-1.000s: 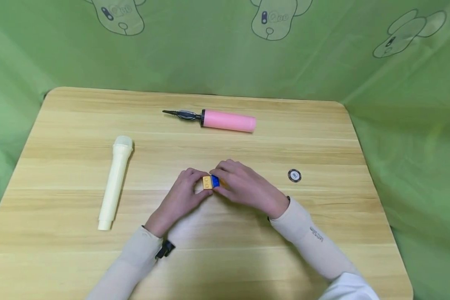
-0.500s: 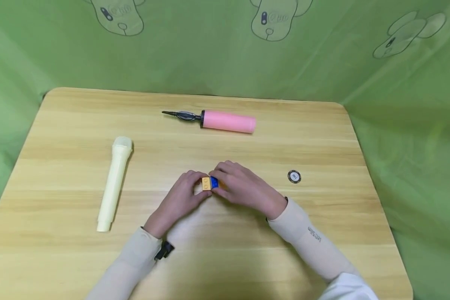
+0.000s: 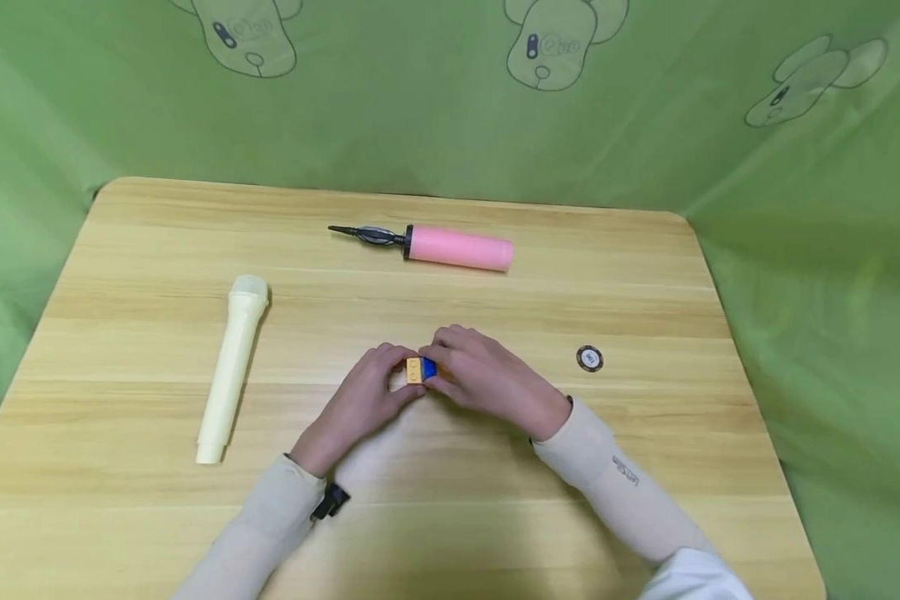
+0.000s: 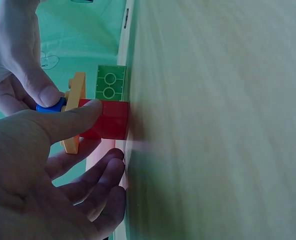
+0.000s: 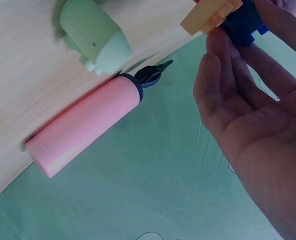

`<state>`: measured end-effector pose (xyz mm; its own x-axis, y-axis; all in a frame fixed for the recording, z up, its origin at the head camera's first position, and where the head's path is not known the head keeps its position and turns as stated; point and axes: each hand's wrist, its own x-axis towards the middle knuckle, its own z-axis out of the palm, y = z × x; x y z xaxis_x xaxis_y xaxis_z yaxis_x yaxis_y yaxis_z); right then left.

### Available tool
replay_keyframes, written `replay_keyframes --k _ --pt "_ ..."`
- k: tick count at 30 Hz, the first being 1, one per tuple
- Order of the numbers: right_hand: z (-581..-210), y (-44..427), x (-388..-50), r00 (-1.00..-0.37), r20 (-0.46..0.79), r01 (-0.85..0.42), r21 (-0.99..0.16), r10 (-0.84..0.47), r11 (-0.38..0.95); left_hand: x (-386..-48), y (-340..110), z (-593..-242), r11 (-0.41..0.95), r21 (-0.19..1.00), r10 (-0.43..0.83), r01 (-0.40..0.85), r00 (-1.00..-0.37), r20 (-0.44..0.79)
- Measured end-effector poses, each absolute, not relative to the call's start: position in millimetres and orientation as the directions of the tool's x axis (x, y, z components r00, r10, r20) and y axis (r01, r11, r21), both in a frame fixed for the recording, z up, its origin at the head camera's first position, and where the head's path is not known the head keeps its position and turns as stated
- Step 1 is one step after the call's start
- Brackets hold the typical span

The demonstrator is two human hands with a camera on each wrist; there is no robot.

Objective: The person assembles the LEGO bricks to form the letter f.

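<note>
Wood-grained table (image 3: 495, 533), seen from head height, with a person's left hand (image 3: 356, 404) and right hand (image 3: 487, 375) around a small stack near its middle. On the stack, a yellow block (image 3: 413, 372) shows two bare studs; the blue block (image 3: 430, 368) is beside them, partly covered by the right fingers. A microphone (image 3: 231, 375) lies left, a chip (image 3: 589, 358) right, a pump (image 3: 459, 248) beyond. They are well apart from the hands, so I think a knock is unlikely.

Left wrist view, turned sideways: the left hand grips the red block (image 4: 113, 122) between thumb and finger, its other fingers loosely bent near the table. Yellow sits on red, and the right hand pinches blue on yellow's upper side. I cannot tell whether blue is fully seated. Pressure off-centre could, I judge, tip blue or lever yellow loose. The green block (image 4: 110, 82) rests on its side behind red, where a slipping finger might nudge it.

Right wrist view: the right fingers hold blue, which seems to overhang yellow; that lopsided load could topple the stack if the left grip loosened. Green lies between the hands and the pump.
</note>
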<state>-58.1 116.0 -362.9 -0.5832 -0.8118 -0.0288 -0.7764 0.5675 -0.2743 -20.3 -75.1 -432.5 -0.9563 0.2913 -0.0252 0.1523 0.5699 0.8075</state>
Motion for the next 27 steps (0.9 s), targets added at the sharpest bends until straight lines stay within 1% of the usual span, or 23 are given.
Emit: replay_keyframes --k 3,12,20,24,27 --pt "-362.7 116.4 -57.2 -0.588 -0.025 -0.774 -0.274 -0.809 0.571 -20.4 -74.0 -434.1 0.569 0.808 0.293 0.156 -0.956 -0.021" --pt "-362.7 112.4 -56.5 -0.571 -0.012 -0.797 -0.233 -0.821 0.557 -22.2 -74.7 -435.0 0.587 0.795 0.289 0.151 -0.957 -0.032" --pt "-363.5 111.2 -55.2 -0.585 -0.014 -0.785 -0.244 -0.811 0.57 -21.9 -74.5 -434.2 0.592 0.792 0.291 0.15 -0.956 -0.036" --pt "-365.3 108.5 -53.8 -0.595 -0.007 -0.783 -0.22 -0.804 0.581 -21.8 -74.4 -434.3 0.594 0.789 0.291 0.158 -0.956 -0.027" --pt "-366.1 106.8 -52.7 -0.614 -0.015 -0.768 -0.216 -0.789 0.603 -21.3 -74.5 -434.0 0.59 0.791 0.293 0.16 -0.956 -0.026"
